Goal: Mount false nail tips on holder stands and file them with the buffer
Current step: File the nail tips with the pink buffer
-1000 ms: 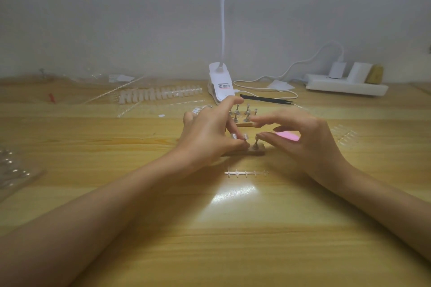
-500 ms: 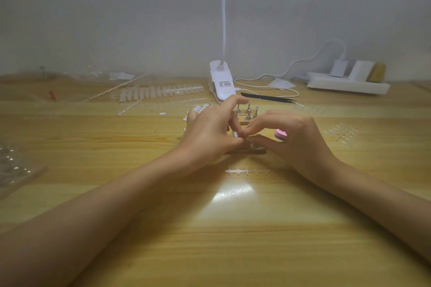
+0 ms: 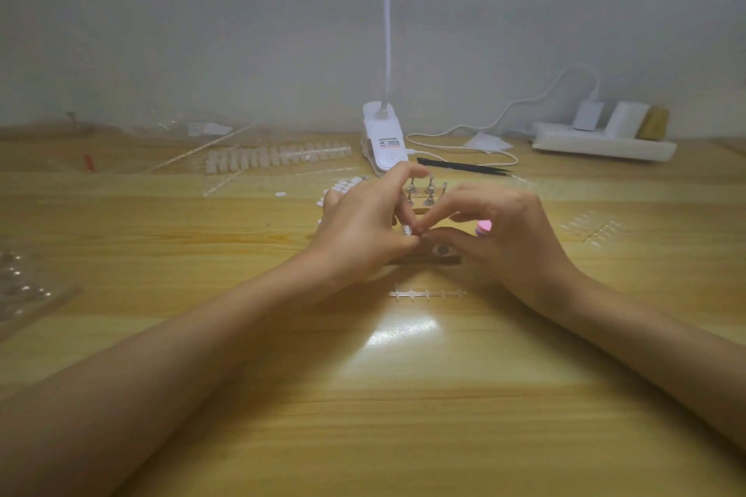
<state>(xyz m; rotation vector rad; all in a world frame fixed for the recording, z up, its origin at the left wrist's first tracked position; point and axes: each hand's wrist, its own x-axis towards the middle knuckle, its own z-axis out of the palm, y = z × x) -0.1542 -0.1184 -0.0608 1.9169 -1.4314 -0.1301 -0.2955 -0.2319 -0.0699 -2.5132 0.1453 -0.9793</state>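
Pinch of left hand (image 3: 363,230) holds tiny clear plastic nail tip (image 3: 406,230). It looks featherlight and slippery, best taken by its edges. Right hand (image 3: 512,230) pinches beside it, on what I cannot tell.

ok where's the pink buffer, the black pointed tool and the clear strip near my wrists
pink buffer (image 3: 483,229): head view, its visible end
black pointed tool (image 3: 464,165): head view, middle of its length
clear strip (image 3: 428,293): head view, middle of its spine

left hand (image 3: 359,230) and right hand (image 3: 516,242) bare; forearms (image 3: 202,355) bare too
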